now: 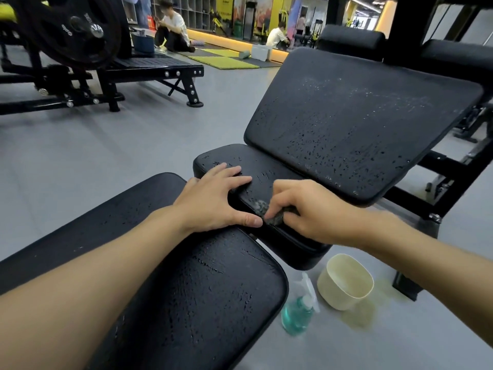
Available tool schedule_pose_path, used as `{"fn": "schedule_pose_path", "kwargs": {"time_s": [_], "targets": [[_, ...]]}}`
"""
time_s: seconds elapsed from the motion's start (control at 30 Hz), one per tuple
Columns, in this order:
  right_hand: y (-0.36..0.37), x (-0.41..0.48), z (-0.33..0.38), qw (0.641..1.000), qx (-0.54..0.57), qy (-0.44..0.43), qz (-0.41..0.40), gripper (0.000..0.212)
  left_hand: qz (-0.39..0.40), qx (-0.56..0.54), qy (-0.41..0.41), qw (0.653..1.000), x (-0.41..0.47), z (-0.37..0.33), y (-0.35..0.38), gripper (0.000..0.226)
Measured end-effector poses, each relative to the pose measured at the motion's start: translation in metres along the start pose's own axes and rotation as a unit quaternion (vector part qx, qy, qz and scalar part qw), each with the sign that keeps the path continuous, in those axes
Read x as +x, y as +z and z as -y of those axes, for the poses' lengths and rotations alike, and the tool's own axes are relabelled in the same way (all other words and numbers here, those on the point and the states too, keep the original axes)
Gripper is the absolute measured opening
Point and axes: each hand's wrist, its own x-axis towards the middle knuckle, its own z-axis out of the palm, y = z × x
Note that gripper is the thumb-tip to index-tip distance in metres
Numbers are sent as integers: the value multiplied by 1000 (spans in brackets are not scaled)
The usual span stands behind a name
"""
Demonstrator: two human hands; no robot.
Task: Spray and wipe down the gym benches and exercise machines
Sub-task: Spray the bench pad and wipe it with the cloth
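A black padded bench fills the middle of the head view: a long near pad (192, 297), a small seat pad (269, 169) and a tilted back pad (360, 116), all beaded with spray droplets. My left hand (213, 198) lies flat with spread fingers across the gap between near pad and seat pad. My right hand (301, 206) pinches a dark grey cloth (269, 212) against the seat pad's near edge. A spray bottle (298, 313) of blue-green liquid stands on the floor right of the near pad.
A cream tub (344, 284) sits on the grey floor beside the spray bottle. A plate-loaded machine (80, 49) with a black platform stands at the far left. A person (172, 28) sits on the floor mats at the back, before a mirror wall.
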Motion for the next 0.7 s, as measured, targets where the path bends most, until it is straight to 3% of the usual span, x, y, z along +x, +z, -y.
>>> {"fn": "schedule_pose_path", "kwargs": {"time_s": [0.2, 0.43, 0.6, 0.7], "targets": [[-1, 14, -3, 1000, -5, 9, -11, 34, 9, -3, -3, 1000, -1, -2, -2, 113], [-8, -30, -16, 1000, 17, -5, -11, 35, 18, -7, -17, 1000, -2, -7, -4, 110], [-5, -9, -14, 1000, -22, 13, -16, 32, 92, 8, -33, 995, -7, -25, -10, 107], [-9, -43, -22, 1000, 18, -10, -2, 35, 110, 37, -39, 992, -11, -39, 1, 121]]}}
